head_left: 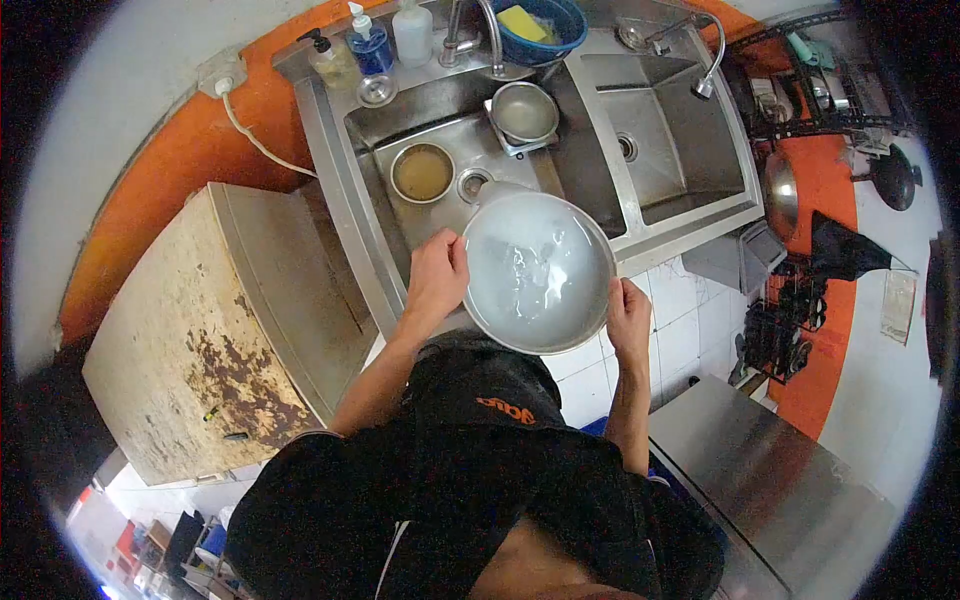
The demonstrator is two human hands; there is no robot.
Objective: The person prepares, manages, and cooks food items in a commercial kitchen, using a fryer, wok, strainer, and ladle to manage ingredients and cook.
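Note:
I hold a wide metal basin (538,272) full of cloudy water over the front edge of the left sink (445,210). My left hand (436,276) grips its left rim and my right hand (628,318) grips its right rim. A stream of water runs from the basin's far edge toward the drain (473,184). In the sink sit a small metal bowl of brownish water (422,172) and an empty metal pot (524,112) on a stand.
Soap bottles (372,45) stand behind the sink, beside a tap (488,35) and a blue bowl (545,28). The right sink basin (660,130) has its own tap. A worn, rusty box (200,330) stands to the left, a steel counter (780,480) at lower right.

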